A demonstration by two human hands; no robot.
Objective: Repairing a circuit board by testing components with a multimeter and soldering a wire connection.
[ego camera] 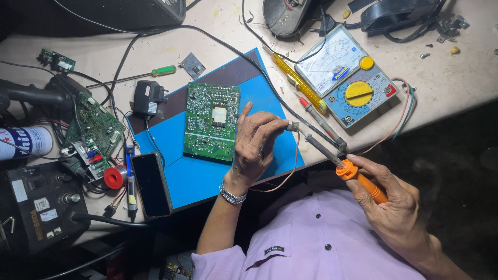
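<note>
Two hands at soldering: left hand (255,142) pinches a wire end (293,126), right hand (386,199) grips the soldering iron (340,162); next, its tip must meet the wire steadily.

The circuit board (211,122) is green with a white block at its middle, lying on a blue mat (207,176). The soldering iron (358,179) has an orange handle. The meter (348,75) is blue and white (its dial yellow). The phone (151,184) is black.
</note>
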